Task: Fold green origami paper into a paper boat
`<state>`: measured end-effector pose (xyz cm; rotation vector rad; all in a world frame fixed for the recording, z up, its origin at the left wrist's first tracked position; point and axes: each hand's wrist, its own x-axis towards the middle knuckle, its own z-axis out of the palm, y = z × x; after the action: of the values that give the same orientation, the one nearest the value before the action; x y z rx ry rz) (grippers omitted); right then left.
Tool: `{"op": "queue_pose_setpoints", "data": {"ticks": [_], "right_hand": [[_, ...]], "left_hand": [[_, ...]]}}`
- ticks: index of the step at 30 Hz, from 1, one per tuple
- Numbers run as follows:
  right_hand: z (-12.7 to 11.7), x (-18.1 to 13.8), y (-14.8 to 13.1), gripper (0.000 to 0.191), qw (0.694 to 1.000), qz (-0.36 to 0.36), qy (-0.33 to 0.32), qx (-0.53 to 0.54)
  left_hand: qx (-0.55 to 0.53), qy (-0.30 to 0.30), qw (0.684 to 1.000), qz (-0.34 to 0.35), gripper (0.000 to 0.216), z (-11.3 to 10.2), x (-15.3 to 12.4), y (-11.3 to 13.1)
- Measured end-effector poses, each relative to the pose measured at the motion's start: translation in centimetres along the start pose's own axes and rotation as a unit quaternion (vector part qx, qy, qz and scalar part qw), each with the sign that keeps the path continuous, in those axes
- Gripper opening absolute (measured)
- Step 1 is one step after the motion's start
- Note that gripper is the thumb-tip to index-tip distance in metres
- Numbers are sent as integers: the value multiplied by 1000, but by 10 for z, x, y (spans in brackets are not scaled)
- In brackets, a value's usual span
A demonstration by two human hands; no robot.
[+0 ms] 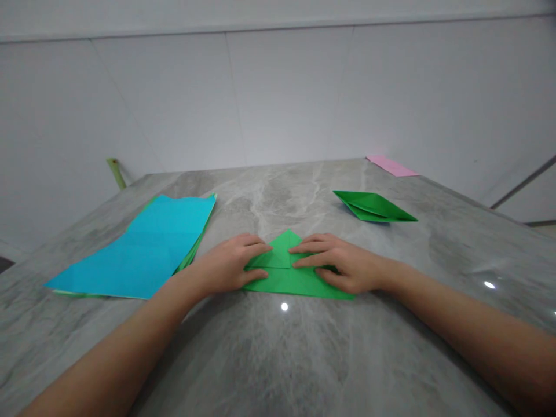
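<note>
A light green sheet of paper, folded to a peak at its far side, lies on the grey marbled table. My left hand rests on its left part, fingers stretched out over the folded flap and thumb on the lower strip. On the right part lies my right hand, its fingers spread and pointing toward the middle crease. Both hands press the paper from above and are open. The paper's left and right portions are partly hidden under the hands.
A stack of blue and green paper sheets lies to the left. A folded dark green paper boat shape sits beyond my right hand. Pink paper lies at the far right edge, near the white wall.
</note>
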<state>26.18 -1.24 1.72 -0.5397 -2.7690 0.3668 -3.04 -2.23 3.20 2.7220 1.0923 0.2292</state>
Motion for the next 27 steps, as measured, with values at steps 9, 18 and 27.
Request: {"op": "queue_pose_setpoints", "data": {"ticks": [9, 18, 27], "right_hand": [[1, 0, 3, 51, 1000, 20, -2, 24], [-1, 1, 3, 54, 999, 26, -10, 24], [0, 4, -3, 58, 999, 7, -13, 33]], "left_hand": [[-73, 48, 995, 57, 31, 0, -20, -28], [-30, 90, 990, 105, 28, 6, -15, -17], [-82, -20, 984, 157, 52, 11, -6, 13]]}}
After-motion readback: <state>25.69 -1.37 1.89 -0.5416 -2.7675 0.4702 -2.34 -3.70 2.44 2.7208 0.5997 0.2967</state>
